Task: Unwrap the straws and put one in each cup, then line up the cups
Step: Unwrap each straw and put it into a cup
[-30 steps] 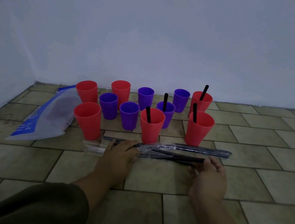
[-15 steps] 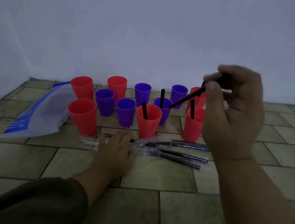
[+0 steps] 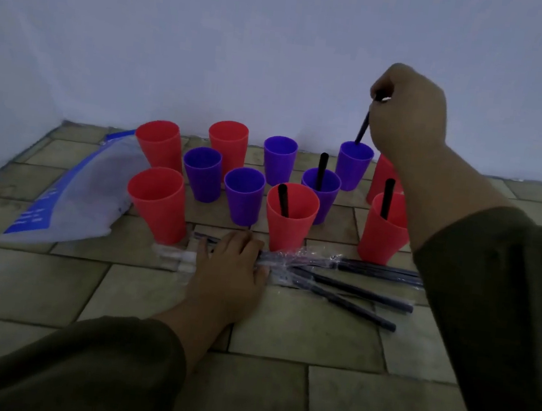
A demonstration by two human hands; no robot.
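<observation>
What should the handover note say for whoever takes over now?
Right hand pinches a straw, tip at the back purple cup's mouth. Left hand rests on the wrapped straws on the floor.
Done: straws in centre red cup, mid purple cup, right red cup; a red cup behind the right arm is partly hidden.
Left: six cups empty; unwrap more straws, fill them, line up the cups.

Looks like the corner of a plain room indoors, perhaps in a home; cannot tell further. Dimly lit. Staggered tan tiles for a floor (image 3: 299, 327), meeting a plain pale wall (image 3: 213, 46). Near the foot of that wall, plastic cups (image 3: 158, 202) set straight on the tiles, and a plastic bag (image 3: 78, 197) lying toward the wall's left corner.
</observation>
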